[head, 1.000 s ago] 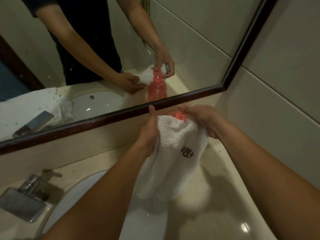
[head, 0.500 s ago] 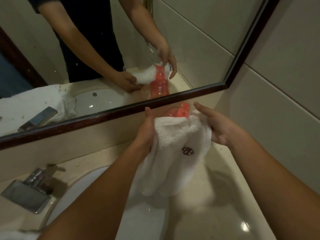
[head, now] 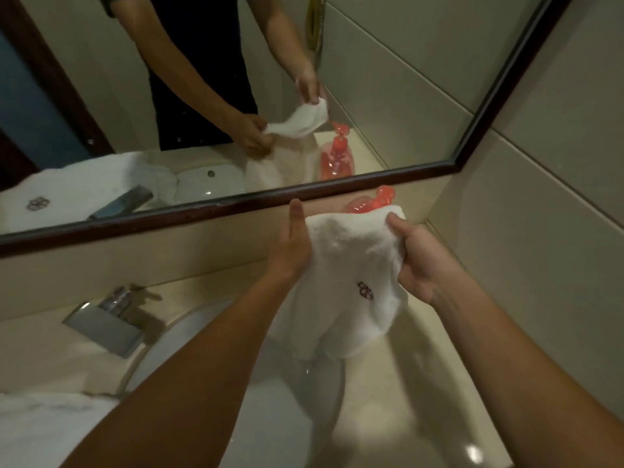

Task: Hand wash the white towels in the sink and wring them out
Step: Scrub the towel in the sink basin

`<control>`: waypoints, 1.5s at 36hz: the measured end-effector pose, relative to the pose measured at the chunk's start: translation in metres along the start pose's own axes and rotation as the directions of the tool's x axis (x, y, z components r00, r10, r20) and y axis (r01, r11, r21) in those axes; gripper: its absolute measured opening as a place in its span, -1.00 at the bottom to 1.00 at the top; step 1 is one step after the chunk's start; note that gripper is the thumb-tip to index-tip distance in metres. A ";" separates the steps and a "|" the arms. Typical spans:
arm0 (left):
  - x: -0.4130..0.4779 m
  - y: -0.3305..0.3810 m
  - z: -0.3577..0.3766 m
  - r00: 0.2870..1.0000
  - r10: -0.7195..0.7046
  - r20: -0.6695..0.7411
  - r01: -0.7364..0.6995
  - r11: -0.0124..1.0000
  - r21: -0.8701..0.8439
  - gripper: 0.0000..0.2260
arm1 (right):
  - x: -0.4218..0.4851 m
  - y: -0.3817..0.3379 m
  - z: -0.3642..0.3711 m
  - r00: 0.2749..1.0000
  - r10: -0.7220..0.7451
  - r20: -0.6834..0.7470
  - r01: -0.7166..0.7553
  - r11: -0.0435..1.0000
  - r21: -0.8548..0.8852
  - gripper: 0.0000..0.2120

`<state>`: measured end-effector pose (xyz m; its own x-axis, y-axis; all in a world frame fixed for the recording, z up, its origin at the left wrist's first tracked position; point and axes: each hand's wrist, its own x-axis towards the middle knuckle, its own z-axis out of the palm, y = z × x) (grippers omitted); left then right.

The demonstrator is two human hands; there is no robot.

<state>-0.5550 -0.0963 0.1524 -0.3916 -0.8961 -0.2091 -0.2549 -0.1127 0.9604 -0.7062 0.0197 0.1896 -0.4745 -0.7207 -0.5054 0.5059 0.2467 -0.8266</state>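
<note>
Head view: white towel (head: 351, 265) hanging between hands; left hand (head: 292, 248), right hand (head: 422, 265) fingers (head: 396, 226) curled, gripping top edges.

We record three items.

1. Small white towel (head: 351, 275): terry cloth with a dark embroidered monogram near its middle. It is held up at centre frame, with its top edge spread between the left hand (head: 292, 244) and the right hand (head: 418, 261), both gripping it. The lower part hangs in loose folds above the sink (head: 270, 417).
2. Second white towel (head: 44, 430): lies bunched in the lower left corner, beside the basin's rim.
3. Sink: a glossy white rounded basin, lower centre.
</note>
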 end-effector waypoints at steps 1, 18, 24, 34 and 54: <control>-0.004 0.005 -0.008 1.000 0.020 -0.019 -0.019 1.000 0.020 -0.32 | 0.001 0.001 0.014 0.999 -0.047 -0.008 0.047 0.999 -0.013 -0.60; -0.033 0.031 -0.144 0.987 -0.009 -0.158 -0.037 0.957 -0.287 -0.05 | -0.040 0.044 0.199 0.961 -0.124 0.248 0.124 0.992 0.014 -0.44; -0.036 -0.006 -0.155 0.938 -0.117 -0.326 0.033 0.968 -0.251 -0.22 | -0.041 0.101 0.226 0.962 -0.144 0.232 0.170 0.981 -0.098 -0.65; -0.036 -0.038 -0.138 0.925 -0.223 -0.307 0.106 0.929 -0.354 -0.31 | -0.015 0.107 0.222 0.994 -0.081 0.072 0.077 0.995 0.068 -0.76; -0.008 -0.041 -0.123 0.945 -0.174 -0.276 0.083 0.946 -0.314 -0.30 | -0.016 0.110 0.186 0.958 0.000 0.286 0.022 0.997 -0.073 -0.61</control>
<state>-0.4332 -0.1375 0.1370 -0.0821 -0.9457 -0.3144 0.0045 -0.3158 0.9488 -0.5092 -0.0622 0.1526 -0.2484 -0.8762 -0.4130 0.4411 0.2772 -0.8535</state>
